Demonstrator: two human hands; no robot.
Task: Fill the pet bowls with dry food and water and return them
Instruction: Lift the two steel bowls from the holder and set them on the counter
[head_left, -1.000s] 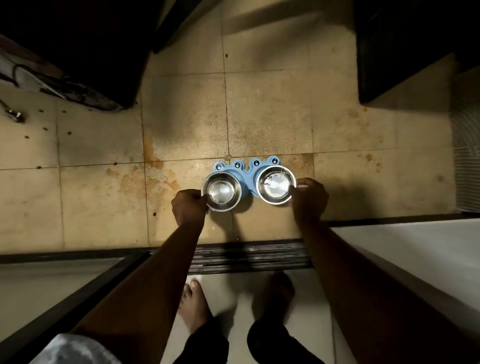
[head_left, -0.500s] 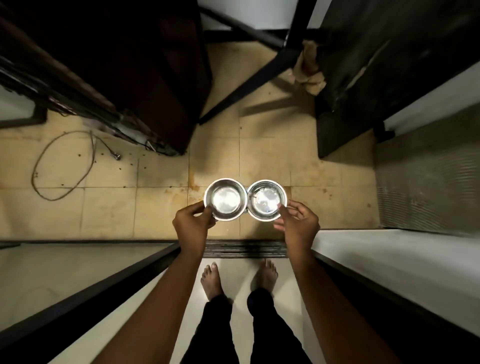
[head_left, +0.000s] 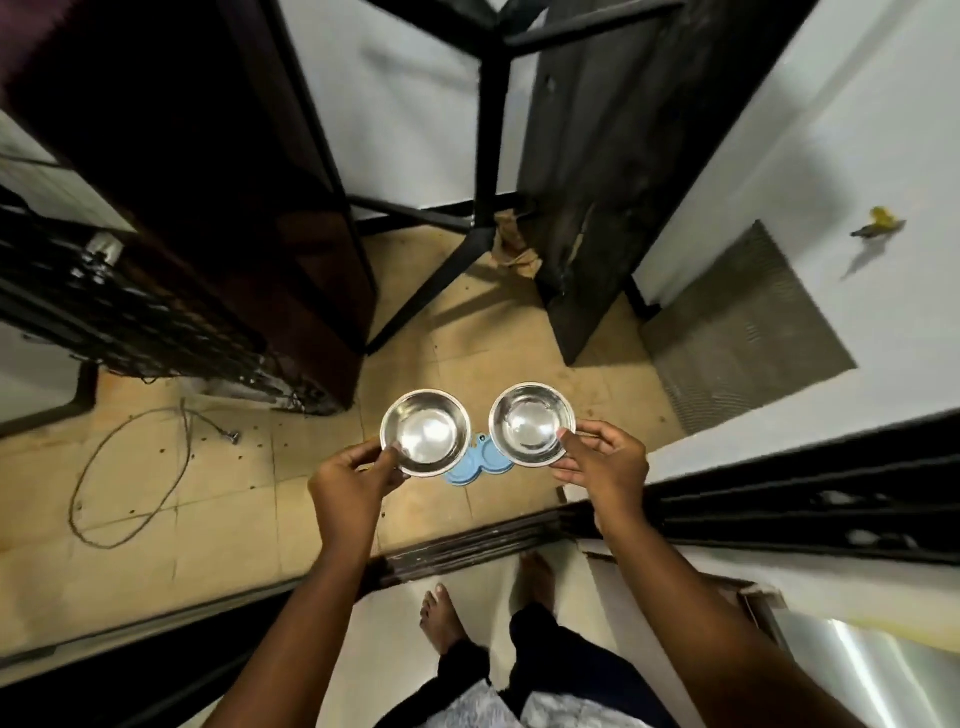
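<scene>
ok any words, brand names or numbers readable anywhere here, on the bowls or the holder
None can be read.
Left steel bowl, held by the left hand: bare shiny metal, no marking shows.
Right steel bowl, held by the right hand: no marking shows.
Blue bowl holder on the floor: mostly hidden, no text visible.

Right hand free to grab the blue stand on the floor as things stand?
Probably not. The right hand pinches the right bowl, the left hand grips the left bowl, and the blue stand lies on the floor below, partly hidden by both.
</scene>
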